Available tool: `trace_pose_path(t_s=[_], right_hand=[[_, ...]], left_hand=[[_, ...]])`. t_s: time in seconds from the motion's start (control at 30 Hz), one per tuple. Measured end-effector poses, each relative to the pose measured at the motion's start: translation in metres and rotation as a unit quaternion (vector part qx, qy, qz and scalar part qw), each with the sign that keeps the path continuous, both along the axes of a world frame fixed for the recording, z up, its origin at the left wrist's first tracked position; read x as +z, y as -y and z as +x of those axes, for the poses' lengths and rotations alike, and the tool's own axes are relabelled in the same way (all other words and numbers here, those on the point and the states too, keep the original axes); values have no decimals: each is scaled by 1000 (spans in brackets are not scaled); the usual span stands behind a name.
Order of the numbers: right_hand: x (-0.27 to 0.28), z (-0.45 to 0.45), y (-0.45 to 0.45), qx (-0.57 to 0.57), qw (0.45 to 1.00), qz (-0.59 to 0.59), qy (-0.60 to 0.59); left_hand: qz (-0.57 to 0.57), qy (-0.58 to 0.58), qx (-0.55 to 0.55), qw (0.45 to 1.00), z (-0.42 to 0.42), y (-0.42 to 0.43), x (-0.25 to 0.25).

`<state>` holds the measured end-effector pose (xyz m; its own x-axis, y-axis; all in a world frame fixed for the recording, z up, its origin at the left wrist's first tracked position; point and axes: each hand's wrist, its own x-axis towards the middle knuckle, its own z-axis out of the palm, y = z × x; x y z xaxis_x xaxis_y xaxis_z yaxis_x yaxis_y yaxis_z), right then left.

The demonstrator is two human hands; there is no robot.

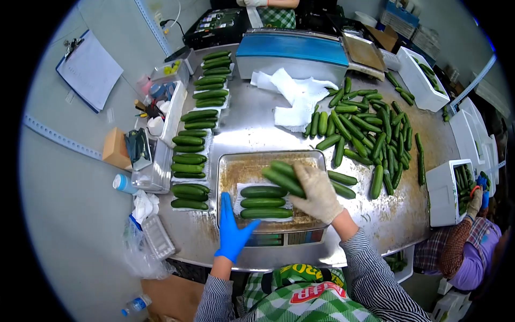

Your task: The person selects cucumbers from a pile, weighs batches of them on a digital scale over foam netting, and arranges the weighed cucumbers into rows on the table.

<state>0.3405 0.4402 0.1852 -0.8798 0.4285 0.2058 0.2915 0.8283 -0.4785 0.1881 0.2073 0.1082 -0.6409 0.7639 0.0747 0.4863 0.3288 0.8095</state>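
My right hand [316, 194], in an off-white glove, grips what look like two cucumbers [282, 178], somewhat blurred, over a metal tray [228, 170]. Below them, three cucumbers [263, 203] lie side by side on a white paper towel [243, 189] in that tray. My left hand [234, 234], gloved in blue, has thumb and fingers spread at the tray's left front edge, beside the towel, and holds nothing. Right of the tray, two more cucumbers [342, 178] lie partly behind my right hand.
A column of cucumbers [189, 144] on white towels runs along the left. Loose cucumbers [370, 126] are heaped at right. Crumpled white towels [292, 96] lie before a blue-topped box [292, 52]. A co-worker's gloved hand [475, 203] is at a white foam box [442, 196].
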Motion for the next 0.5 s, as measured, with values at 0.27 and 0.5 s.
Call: trace_pose_path(t_s=[0.27, 0.5], right_hand=[[-4, 2, 38, -12, 995, -99, -3], [-46, -2, 69, -108, 970, -202, -79]], left_hand=[[17, 22, -35, 999, -9, -4, -3], [85, 117, -66, 987, -16, -20, -1]])
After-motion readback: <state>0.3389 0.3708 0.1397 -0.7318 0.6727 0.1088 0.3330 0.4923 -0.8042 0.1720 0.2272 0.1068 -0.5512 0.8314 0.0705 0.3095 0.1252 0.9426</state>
